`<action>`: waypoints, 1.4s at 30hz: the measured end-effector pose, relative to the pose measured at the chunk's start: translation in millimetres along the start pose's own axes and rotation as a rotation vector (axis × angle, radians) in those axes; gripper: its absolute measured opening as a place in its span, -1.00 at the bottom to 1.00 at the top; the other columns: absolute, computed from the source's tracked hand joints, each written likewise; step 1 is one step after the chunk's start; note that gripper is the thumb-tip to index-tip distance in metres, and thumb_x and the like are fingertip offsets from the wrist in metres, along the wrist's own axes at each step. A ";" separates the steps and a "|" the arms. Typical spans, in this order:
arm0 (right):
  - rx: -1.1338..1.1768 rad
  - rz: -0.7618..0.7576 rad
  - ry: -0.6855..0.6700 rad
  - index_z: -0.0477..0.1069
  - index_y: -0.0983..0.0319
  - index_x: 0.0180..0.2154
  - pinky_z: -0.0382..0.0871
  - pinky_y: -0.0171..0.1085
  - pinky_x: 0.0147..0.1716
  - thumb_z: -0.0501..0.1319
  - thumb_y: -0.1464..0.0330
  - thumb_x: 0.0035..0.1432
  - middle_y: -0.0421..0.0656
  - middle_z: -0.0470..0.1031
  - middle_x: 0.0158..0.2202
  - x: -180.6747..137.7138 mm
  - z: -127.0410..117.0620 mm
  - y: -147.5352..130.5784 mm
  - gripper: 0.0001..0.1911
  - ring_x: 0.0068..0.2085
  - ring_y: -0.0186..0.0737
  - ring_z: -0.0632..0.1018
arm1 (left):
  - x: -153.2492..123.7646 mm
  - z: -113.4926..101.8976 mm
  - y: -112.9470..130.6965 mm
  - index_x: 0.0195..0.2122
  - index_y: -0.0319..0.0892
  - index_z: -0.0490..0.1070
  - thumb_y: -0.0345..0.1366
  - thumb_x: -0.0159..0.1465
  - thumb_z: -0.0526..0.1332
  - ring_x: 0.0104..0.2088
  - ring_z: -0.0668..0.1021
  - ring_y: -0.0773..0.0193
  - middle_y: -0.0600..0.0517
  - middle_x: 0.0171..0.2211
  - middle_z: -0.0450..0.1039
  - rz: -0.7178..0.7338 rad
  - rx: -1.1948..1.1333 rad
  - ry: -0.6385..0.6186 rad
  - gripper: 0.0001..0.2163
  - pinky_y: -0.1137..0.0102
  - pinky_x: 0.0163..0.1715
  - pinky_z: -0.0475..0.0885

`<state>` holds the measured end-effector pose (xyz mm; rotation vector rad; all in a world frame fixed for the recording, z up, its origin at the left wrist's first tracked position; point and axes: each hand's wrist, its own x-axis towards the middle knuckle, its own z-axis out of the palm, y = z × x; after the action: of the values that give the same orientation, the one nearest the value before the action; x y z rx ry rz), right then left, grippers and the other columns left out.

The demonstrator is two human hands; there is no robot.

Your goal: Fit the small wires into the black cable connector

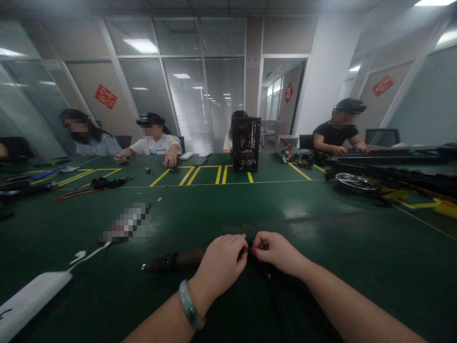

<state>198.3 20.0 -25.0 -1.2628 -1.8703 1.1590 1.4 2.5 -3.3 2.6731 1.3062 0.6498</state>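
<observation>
**PosterA:** Quick count from your head cam: two hands at the near side of the green desk (374,267), both yours. Your left hand (217,267) has one pale green bangle (191,305) on the wrist, and your right hand (274,252) comes in from the other side. They nearly meet in the middle.

**PosterB:** And you've got your fingers (238,240) pinched together on one black cable bundle (174,262), both hands on it at the same spot. It lies on the desk right in front of you, running off to the left of your hands, with a dark length trailing down toward you.

**PosterA:** To your left there's one flat white device (28,305) with one white cable (89,255), and one pixelated item (124,221) nearby, too blurred to tell what it is.

**PosterB:** Farther across, you've got four co-workers (337,128), one mostly hidden behind a single black mesh crate (245,144). There's also one round metal dish (355,182) off to your right, and yellow tape lines (214,175) on the desk.
</observation>
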 end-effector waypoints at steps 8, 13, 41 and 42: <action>0.014 0.010 -0.029 0.39 0.27 -0.40 0.25 -0.44 -0.52 0.24 0.40 0.06 -0.25 0.45 -0.52 -0.3 -0.2 -2.1 -0.94 -0.48 -0.36 0.44 | -0.5 -1.0 -0.3 -0.23 -0.10 0.37 -0.40 0.23 0.17 -0.09 0.48 0.18 0.06 -0.06 0.45 -0.004 -0.009 -0.016 -0.90 0.23 -0.06 0.35; -0.073 0.017 -0.015 0.41 0.26 -0.38 0.23 -0.44 -0.55 0.23 0.38 0.08 -0.23 0.47 -0.51 -0.8 -0.9 -3.8 -0.93 -0.48 -0.35 0.45 | -0.5 0.4 -3.1 -0.23 -0.09 0.40 -0.33 0.27 0.17 -0.06 0.47 0.19 0.07 -0.05 0.45 -0.001 -0.014 -0.017 -0.93 0.23 -0.03 0.32; -0.088 -0.016 -0.017 0.38 0.25 -0.39 0.22 -0.45 -0.52 0.23 0.41 0.06 -0.27 0.44 -0.51 -1.5 -1.3 -1.9 -0.96 -0.48 -0.37 0.43 | -0.5 -3.4 0.4 -0.14 -0.07 0.36 -0.35 0.25 0.16 -0.17 0.49 0.21 0.06 -0.16 0.46 -0.048 -0.040 -0.061 -0.84 0.29 -0.12 0.36; -0.090 -0.015 -0.017 0.39 0.25 -0.39 0.23 -0.45 -0.52 0.23 0.41 0.06 -0.27 0.45 -0.50 -1.6 -1.3 -2.1 -0.96 -0.47 -0.37 0.44 | -0.4 -3.5 0.6 -0.16 -0.08 0.36 -0.36 0.25 0.16 -0.17 0.49 0.21 0.05 -0.17 0.46 -0.052 -0.036 -0.071 -0.85 0.29 -0.13 0.37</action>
<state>199.1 18.6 -22.6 -1.2886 -1.9604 1.0920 0.1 1.5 -0.1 2.5991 1.3277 0.5620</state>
